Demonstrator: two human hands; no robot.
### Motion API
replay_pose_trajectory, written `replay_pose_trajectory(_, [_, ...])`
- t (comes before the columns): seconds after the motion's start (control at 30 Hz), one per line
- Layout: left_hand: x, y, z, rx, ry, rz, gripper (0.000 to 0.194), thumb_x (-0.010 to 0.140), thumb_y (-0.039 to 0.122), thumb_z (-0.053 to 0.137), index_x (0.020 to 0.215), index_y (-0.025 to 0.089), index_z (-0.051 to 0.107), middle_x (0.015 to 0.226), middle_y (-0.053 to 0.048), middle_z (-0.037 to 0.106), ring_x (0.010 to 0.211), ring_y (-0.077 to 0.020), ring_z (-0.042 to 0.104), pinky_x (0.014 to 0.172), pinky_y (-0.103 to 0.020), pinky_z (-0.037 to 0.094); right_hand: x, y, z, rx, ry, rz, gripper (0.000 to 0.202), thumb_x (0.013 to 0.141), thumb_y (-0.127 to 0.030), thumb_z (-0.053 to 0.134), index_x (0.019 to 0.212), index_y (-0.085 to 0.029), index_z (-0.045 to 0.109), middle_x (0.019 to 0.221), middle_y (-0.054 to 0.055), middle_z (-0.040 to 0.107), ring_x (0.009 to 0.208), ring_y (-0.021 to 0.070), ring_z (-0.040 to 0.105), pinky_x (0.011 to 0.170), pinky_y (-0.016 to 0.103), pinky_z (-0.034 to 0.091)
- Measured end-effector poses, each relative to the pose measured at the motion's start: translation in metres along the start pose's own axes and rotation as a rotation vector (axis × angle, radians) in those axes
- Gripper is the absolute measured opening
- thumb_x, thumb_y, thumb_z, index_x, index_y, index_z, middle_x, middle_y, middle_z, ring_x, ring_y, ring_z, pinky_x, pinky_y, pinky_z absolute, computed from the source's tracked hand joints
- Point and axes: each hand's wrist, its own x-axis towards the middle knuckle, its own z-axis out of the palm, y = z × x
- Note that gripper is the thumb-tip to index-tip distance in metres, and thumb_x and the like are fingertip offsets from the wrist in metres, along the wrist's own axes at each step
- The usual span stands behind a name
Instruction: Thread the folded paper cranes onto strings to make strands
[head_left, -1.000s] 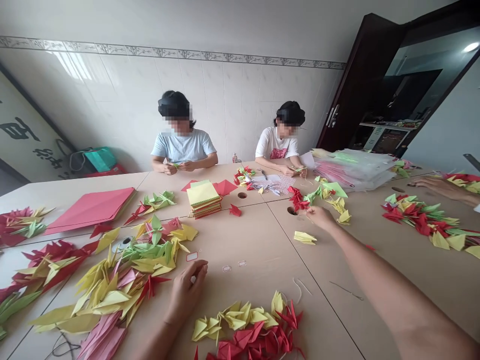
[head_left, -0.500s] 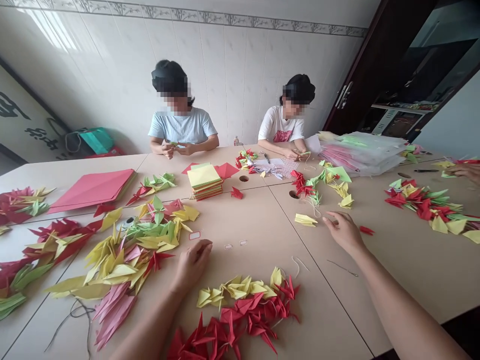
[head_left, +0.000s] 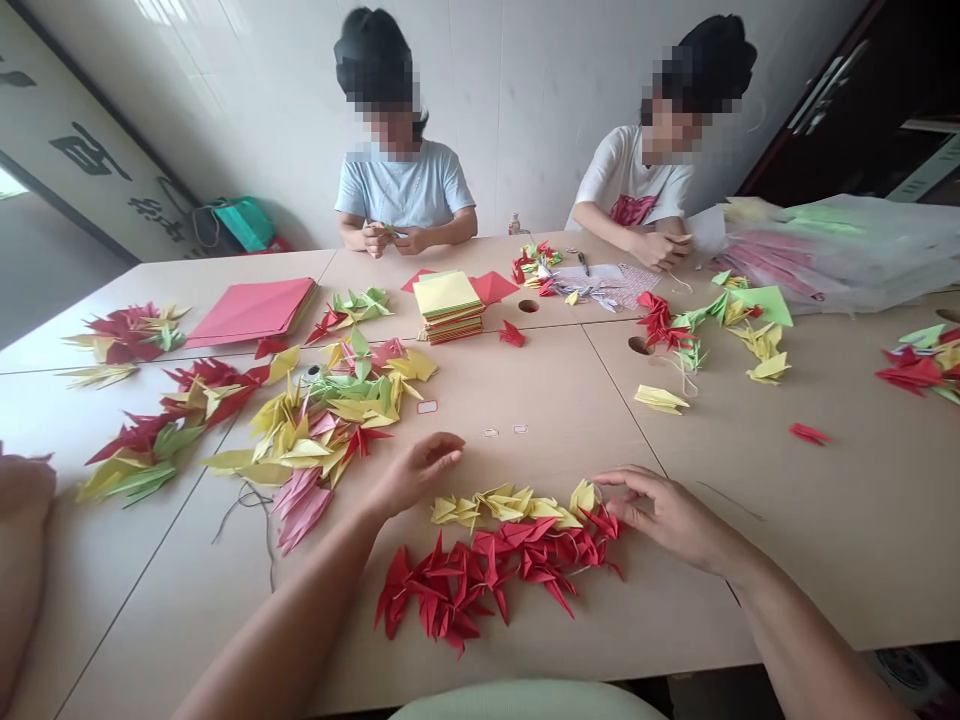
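A string of folded paper cranes lies near the table's front, with a row of yellow cranes [head_left: 517,506] along its far side and red cranes [head_left: 487,570] nearer me. My right hand [head_left: 664,512] reaches over the right end of this string. Its fingers are parted beside the last yellow crane, and I cannot tell whether they touch it. Left of the yellow row hovers my left hand [head_left: 424,470], loosely curved, thumb apart, holding nothing. A thin needle-like piece [head_left: 731,500] lies right of my right hand.
A heap of mixed cranes [head_left: 337,405] lies to the left, dark thread [head_left: 259,510] below it. Stacked paper squares [head_left: 450,300] and red sheets [head_left: 251,312] are farther back. Two people sit opposite, hands at small folded pieces. A flat yellow piece [head_left: 660,399] rests at right.
My right hand has come left and nearer, from beside the flat yellow piece to the string's right end. My left hand has moved toward the yellow row, its fingers loosening. The view has tilted down.
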Motion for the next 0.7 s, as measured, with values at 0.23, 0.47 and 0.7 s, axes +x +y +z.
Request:
replay_pose_trajectory(0.23, [-0.041, 0.008, -0.001, 0.236, -0.111, 0.042, 0.041, 0.071, 0.036, 0.066, 0.108, 0.022, 0.059, 0.108, -0.008, 0.062, 0.095, -0.0212, 0.059, 0.084, -0.033, 0.049, -0.010, 0.007, 0.011, 0.000, -0.048, 0.016, 0.053, 0.081, -0.051, 0.055, 0.130, -0.034, 0.042, 0.134, 0.004, 0.043, 0.109, 0.0231, 0.053, 0.093, 0.036, 0.045])
replay_pose_trajectory(0.47, [-0.037, -0.006, 0.017, 0.377, 0.013, 0.134, 0.028, 0.077, 0.028, 0.060, 0.105, 0.024, 0.060, 0.106, -0.006, 0.061, 0.095, -0.0203, 0.058, 0.083, -0.033, 0.049, -0.021, 0.007, 0.014, -0.072, -0.032, -0.009, 0.059, 0.080, -0.040, 0.057, 0.134, -0.035, 0.034, 0.140, 0.002, 0.036, 0.123, 0.0242, 0.042, 0.101, 0.038, 0.038])
replay_pose_trajectory(0.7, [-0.035, -0.008, 0.020, 0.393, 0.052, 0.195, 0.022, 0.081, 0.028, 0.056, 0.103, 0.024, 0.059, 0.102, -0.003, 0.062, 0.092, -0.0174, 0.057, 0.080, -0.030, 0.048, -0.046, -0.003, 0.001, -0.039, -0.179, 0.048, 0.022, 0.082, -0.041, 0.052, 0.097, -0.028, 0.060, 0.105, 0.001, 0.060, 0.098, 0.0209, 0.056, 0.084, 0.029, 0.046])
